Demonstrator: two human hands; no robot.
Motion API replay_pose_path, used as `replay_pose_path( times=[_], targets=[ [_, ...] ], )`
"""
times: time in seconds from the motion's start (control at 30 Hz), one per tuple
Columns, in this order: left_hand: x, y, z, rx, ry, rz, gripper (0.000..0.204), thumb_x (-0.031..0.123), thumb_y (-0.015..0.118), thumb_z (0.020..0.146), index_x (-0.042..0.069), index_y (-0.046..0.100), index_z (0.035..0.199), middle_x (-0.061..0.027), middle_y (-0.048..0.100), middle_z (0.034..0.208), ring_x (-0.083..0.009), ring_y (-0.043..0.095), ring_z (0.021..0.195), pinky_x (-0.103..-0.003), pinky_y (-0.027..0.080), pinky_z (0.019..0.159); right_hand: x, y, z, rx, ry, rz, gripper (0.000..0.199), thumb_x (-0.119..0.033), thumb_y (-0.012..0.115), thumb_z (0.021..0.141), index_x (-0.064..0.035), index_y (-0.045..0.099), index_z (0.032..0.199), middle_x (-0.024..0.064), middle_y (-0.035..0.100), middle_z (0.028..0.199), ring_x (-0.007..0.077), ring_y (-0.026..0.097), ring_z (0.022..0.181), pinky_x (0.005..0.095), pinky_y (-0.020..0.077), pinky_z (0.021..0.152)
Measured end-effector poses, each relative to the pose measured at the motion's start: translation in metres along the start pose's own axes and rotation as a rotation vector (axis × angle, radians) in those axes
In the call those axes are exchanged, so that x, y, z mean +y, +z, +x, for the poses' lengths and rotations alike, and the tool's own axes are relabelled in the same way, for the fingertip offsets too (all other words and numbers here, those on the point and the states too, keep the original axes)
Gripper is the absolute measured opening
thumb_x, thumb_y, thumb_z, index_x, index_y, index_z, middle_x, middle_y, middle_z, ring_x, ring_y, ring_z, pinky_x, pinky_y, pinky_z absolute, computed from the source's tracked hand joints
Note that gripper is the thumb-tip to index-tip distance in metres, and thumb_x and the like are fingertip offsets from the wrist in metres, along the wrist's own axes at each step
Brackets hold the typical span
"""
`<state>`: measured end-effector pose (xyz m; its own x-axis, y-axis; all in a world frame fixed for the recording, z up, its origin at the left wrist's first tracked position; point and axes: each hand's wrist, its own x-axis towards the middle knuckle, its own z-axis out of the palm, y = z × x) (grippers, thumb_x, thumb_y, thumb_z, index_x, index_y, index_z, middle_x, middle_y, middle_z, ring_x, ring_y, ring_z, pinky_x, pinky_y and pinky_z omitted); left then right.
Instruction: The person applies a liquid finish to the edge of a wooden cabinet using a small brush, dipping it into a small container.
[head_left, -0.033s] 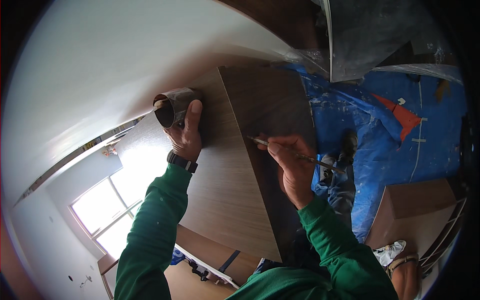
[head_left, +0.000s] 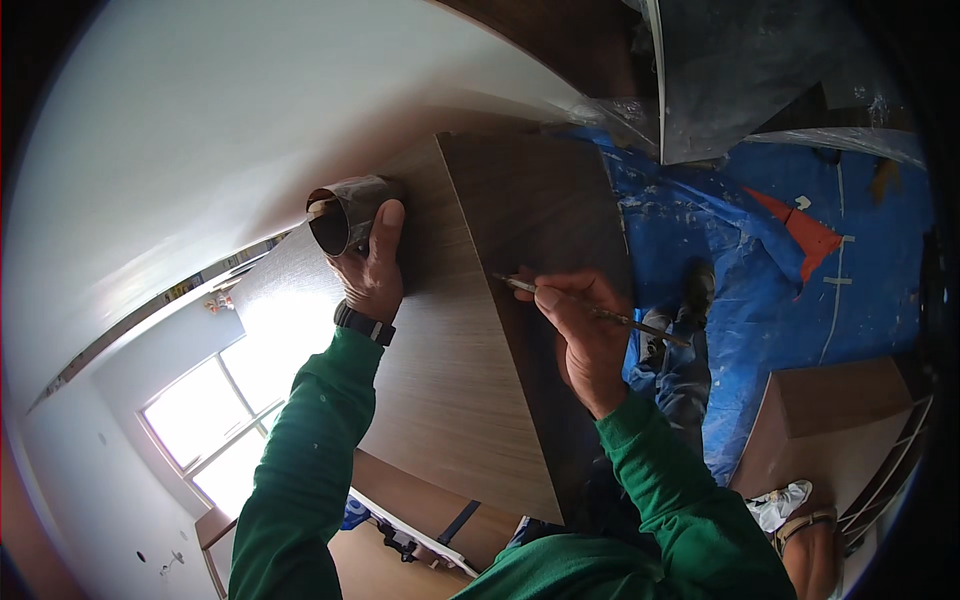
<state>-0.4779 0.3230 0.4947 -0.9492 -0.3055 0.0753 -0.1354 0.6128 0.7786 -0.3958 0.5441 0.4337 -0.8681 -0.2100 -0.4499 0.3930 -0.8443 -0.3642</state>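
Risk first, judged from the pose: small dark cup (head_left: 345, 215), held tilted with its open mouth turned toward the lower left of the frame, liable to spill down the wood-grain panel (head_left: 450, 380) if tipped further; thin brush (head_left: 590, 310), pinched far back on its handle, liable to wander off the panel's dark front edge (head_left: 545, 230) and mark the lighter face at centre frame. Below, at right of frame, blue floor sheet (head_left: 780, 330), already spotted white, placed to catch drips.

Left hand (head_left: 372, 270), centre-left: fingers curled closed around the cup, thumb laid up its side, cup pressed against the top of the panel near the white wall (head_left: 200, 130). Contents of the cup not discernible, possibly a dark finish.

Right hand (head_left: 585, 340), centre-right: closed in a pencil-style pinch on the brush, thumb and forefinger meeting on the shaft, pale tip pointing left and touching or just short of the dark edge; contact unclear at this angle.
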Motion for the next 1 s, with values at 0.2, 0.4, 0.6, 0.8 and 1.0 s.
replay_pose_path(
  times=[0.2,0.4,0.6,0.8,1.0],
  targets=[
    [0.0049,0.0026,-0.0002,0.008,-0.021,-0.010,0.054,0.030,0.080,0.086,0.003,0.054,0.124,-0.0092,0.058,0.115,-0.0216,0.056,0.107,-0.037,0.044,0.097,-0.0014,-0.0016,-0.0004,-0.007,-0.002,0.017,0.012,-0.002,0.068,0.094,0.0034,0.066,0.105,0.0199,0.071,0.111,0.0216,0.071,0.101,0.0318,0.0566,0.095],
    [0.0019,0.0004,-0.0005,0.000,-0.036,-0.009,0.054,0.030,0.080,0.086,0.003,0.054,0.124,-0.0097,0.059,0.115,-0.0218,0.056,0.107,-0.037,0.044,0.097,-0.0020,-0.0009,0.0006,-0.010,-0.002,-0.013,0.012,-0.003,0.068,0.095,0.0032,0.065,0.105,0.0201,0.071,0.111,0.0216,0.071,0.101,0.0315,0.0565,0.095],
    [0.0024,0.0021,-0.0006,0.015,-0.023,-0.037,0.054,0.028,0.080,0.086,0.002,0.054,0.125,-0.0091,0.059,0.114,-0.0215,0.057,0.106,-0.037,0.045,0.097,-0.0029,-0.0004,0.0003,0.009,0.015,-0.001,0.011,-0.003,0.068,0.094,0.0031,0.066,0.104,0.0199,0.071,0.110,0.0215,0.071,0.100,0.0311,0.0565,0.095],
    [0.0008,0.0006,-0.0008,0.016,-0.023,-0.013,0.054,0.027,0.080,0.086,0.002,0.053,0.126,-0.0090,0.059,0.115,-0.0212,0.057,0.106,-0.036,0.045,0.097,-0.0012,-0.0022,0.0008,-0.001,0.007,-0.010,0.011,-0.002,0.068,0.094,0.0031,0.066,0.104,0.0201,0.071,0.110,0.0214,0.071,0.100,0.0311,0.0568,0.094],
    [0.0030,0.0026,-0.0005,0.018,-0.015,-0.020,0.054,0.028,0.080,0.086,0.002,0.053,0.126,-0.0088,0.059,0.115,-0.0210,0.057,0.106,-0.036,0.045,0.097,-0.0004,-0.0025,0.0009,0.014,0.019,-0.002,0.012,-0.002,0.068,0.094,0.0035,0.066,0.104,0.0206,0.071,0.110,0.0218,0.071,0.100,0.0314,0.0567,0.094]
  ],
)
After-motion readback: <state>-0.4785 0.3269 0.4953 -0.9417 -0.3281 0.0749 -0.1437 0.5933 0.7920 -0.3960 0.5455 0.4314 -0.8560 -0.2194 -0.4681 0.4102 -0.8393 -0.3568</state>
